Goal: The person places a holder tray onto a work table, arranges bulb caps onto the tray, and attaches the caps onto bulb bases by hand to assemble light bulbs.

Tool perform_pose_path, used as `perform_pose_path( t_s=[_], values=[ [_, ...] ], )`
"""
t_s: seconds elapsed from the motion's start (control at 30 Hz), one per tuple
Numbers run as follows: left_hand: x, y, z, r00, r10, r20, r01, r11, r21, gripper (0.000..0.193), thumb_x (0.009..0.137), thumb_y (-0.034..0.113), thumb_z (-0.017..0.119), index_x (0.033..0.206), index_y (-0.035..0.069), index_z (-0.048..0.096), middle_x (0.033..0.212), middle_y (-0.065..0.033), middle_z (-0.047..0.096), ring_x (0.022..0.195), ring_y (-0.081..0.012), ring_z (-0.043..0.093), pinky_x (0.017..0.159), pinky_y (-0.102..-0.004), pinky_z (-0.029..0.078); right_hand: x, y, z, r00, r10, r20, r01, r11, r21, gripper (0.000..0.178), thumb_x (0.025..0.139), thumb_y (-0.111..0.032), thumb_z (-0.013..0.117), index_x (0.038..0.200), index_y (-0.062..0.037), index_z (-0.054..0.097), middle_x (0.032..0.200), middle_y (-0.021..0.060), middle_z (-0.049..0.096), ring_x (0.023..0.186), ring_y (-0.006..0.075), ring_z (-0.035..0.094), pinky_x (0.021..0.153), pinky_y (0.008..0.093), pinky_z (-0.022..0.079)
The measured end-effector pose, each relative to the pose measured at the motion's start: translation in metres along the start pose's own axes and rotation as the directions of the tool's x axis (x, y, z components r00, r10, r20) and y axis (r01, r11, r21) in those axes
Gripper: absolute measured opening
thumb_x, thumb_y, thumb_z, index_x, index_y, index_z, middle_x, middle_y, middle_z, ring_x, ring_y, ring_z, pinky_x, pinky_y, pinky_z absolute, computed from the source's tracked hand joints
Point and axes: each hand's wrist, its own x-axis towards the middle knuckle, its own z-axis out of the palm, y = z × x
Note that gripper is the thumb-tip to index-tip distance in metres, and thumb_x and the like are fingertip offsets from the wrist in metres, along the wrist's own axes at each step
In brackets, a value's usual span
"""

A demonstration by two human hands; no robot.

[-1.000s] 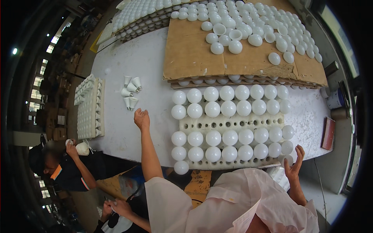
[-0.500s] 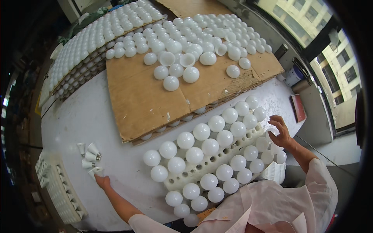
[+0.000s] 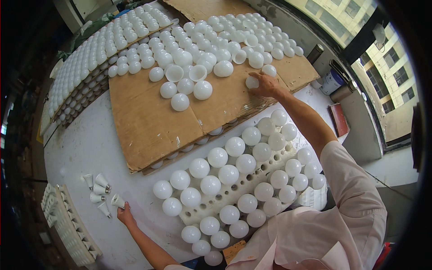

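My left hand [image 3: 126, 214], at the left of the table, is closed on a white bulb base [image 3: 117, 200], a cup-shaped lamp housing. Several similar bulb bases with metal screw ends [image 3: 97, 197] lie loose just beyond it. My right hand [image 3: 268, 85] reaches forward over the cardboard sheet [image 3: 148, 135], its fingers closed around a white bulb cover [image 3: 252, 82]. Another round cover [image 3: 269, 70] sits directly behind those fingers. Between my arms stands a pale foam tray [image 3: 211, 208] with rows of white bulbs [image 3: 228, 174] and a line of holes down its middle.
Many white covers [image 3: 180, 102] crowd the far part of the cardboard, some turned hollow side up. Stacked layers of covers [image 3: 96, 58] rise at the far left. Another moulded tray [image 3: 67, 225] stands at the left table edge. A red box [image 3: 338, 119] and a bucket [image 3: 332, 82] are by the window.
My right hand has moved from the right end of the foam tray forward to the cardboard and taken hold of a cover. My left hand has drawn a bulb base away from the others.
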Motion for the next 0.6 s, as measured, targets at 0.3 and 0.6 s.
perform_pose_path(
  t_s=[0.3,0.6],
  values=[
    [-0.221,0.179,0.004,0.925,0.318,0.208,-0.028,0.602,-0.798,0.055,0.082,0.002,0.057,0.132,-0.008,0.037,0.133,-0.0224,0.048,0.092,-0.0213,0.062,0.085,-0.0308,0.047,-0.106,0.046,-0.032,0.944,-0.309,0.115,-0.094,0.083,0.992,0.083,0.072,-0.030,0.077,0.141,-0.0099,0.034,0.120,0.0145,0.052,0.096,0.0213,0.059,0.069,0.0338,0.057],
    [-0.441,0.297,0.121,0.365,0.571,0.735,-0.009,0.792,-0.610,0.049,0.068,0.001,0.068,0.114,-0.008,0.055,0.107,-0.0230,0.065,0.081,-0.0190,0.066,0.072,-0.0317,0.055,-0.253,0.092,-0.051,0.827,-0.554,0.093,-0.031,0.119,0.992,0.088,0.058,-0.034,0.087,0.129,-0.0080,0.041,0.118,0.0099,0.058,0.113,0.0220,0.051,0.100,0.0385,0.040]
  ],
)
